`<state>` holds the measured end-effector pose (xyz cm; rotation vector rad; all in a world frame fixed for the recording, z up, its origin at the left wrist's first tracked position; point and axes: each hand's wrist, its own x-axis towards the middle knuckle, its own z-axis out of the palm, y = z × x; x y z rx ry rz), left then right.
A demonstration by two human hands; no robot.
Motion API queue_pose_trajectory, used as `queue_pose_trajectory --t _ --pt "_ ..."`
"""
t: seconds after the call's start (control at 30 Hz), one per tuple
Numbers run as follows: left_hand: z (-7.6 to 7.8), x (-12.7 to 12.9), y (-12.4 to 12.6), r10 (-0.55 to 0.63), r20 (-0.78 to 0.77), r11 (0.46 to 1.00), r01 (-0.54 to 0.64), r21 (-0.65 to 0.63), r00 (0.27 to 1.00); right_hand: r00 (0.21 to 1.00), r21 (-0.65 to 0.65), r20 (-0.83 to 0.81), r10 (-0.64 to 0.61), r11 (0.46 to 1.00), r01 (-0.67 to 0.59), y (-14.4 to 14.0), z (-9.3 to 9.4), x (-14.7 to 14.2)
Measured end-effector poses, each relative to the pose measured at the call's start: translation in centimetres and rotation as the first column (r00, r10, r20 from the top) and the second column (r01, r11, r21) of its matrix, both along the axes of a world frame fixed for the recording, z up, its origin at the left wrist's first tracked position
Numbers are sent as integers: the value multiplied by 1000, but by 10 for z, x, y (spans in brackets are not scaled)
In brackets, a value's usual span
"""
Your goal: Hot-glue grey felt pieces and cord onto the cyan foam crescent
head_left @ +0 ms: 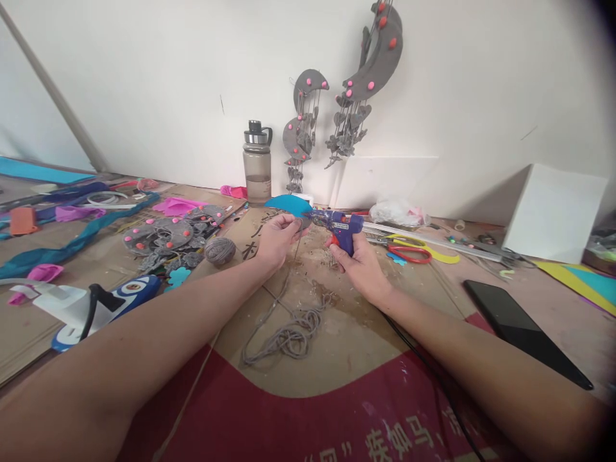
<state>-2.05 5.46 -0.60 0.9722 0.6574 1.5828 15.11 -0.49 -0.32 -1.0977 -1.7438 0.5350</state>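
In my right hand [353, 256] is a blue hot glue gun [344, 231], its handle wrapped by my fingers and its nozzle pointing left. My left hand [279, 237] pinches a blue felt piece [289, 205] with a curved upper edge, right at the nozzle's tip. A strand of grey yarn hangs below my left fingertips. Loose grey yarn [293, 333] lies tangled on the cardboard [356, 372] between my forearms. The grey yarn ball [220, 250] rests to the left of my left hand.
Grey crescent ornaments with pink dots [163, 234] lie left, and others [373, 64] hang on the wall. A water bottle [257, 170] stands behind. Red-handled scissors [409, 253] and a phone [520, 327] lie right. A power strip [106, 311] sits near my left forearm.
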Motion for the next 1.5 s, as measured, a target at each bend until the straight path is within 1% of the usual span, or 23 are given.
queue_pose_trajectory --t 0.1,0.23,0.4,0.53,0.83,0.93,1.27,1.5 --pt "1 1 -3 4 -6 999 -4 38 1000 998 29 62 -23 999 22 -1 1 -1" --pt "-1 2 -1 39 -35 998 -37 45 999 993 80 109 -42 996 33 -1 0 -2" --pt "-6 0 4 90 -95 994 -84 70 991 987 87 149 -63 995 50 -2 -1 -3" --pt "-6 0 4 108 -133 993 -100 71 985 987 77 152 -58 996 47 -3 -2 -3" --pt "-4 2 3 114 -115 993 -110 36 987 977 100 191 -92 992 74 -2 -2 -2" --pt "-5 1 4 117 -112 993 -112 46 987 973 99 200 -112 991 94 -3 -2 -2" --pt "-5 1 4 110 -124 993 -105 49 986 974 84 204 -101 993 85 -4 -2 -3" --pt "-8 0 7 128 -129 990 -119 78 983 976 90 177 -123 990 109 -2 -2 -2"
